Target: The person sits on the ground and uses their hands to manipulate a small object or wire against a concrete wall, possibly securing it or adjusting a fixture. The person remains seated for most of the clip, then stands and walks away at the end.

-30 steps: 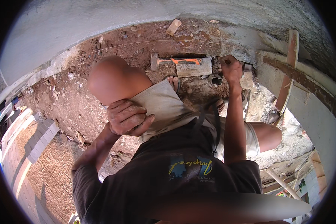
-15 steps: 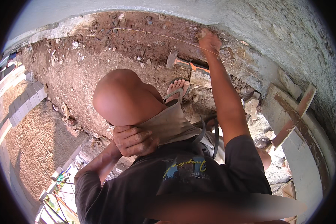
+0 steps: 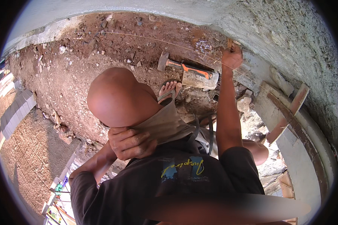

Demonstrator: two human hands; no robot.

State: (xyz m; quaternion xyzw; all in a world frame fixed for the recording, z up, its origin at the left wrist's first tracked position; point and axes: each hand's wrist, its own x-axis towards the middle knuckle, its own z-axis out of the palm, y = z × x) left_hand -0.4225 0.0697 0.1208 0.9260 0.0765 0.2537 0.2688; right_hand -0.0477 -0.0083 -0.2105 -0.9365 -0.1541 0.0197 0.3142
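Note:
My right hand (image 3: pixel 232 57) reaches out to the foot of the rough wall. Its fingers are closed around a small wood-coloured piece (image 3: pixel 229 42), whose exact kind I cannot make out. A taut string (image 3: pixel 165 40) runs past that wrist. My left hand (image 3: pixel 132 143) is curled beside my bent knee, against the hem of my shorts (image 3: pixel 165 125); whatever its fingers may hold is hidden. Between my foot and the wall, a hammer (image 3: pixel 186 68) with an orange and black handle lies partly on a pale block (image 3: pixel 201 80).
Stony brown soil (image 3: pixel 67 78) stretches along the wall (image 3: pixel 289 41). A whitish patch (image 3: pixel 204 47) marks the soil near my right hand. Wooden boards (image 3: pixel 289 112) form a frame at the right. Grey blocks (image 3: pixel 18 108) line the left beside a rough tan surface (image 3: pixel 33 146).
My right hand has moved right along the foot of the wall and closed on the small piece, uncovering the whitish patch. My left hand stays by the knee; the view has shifted slightly.

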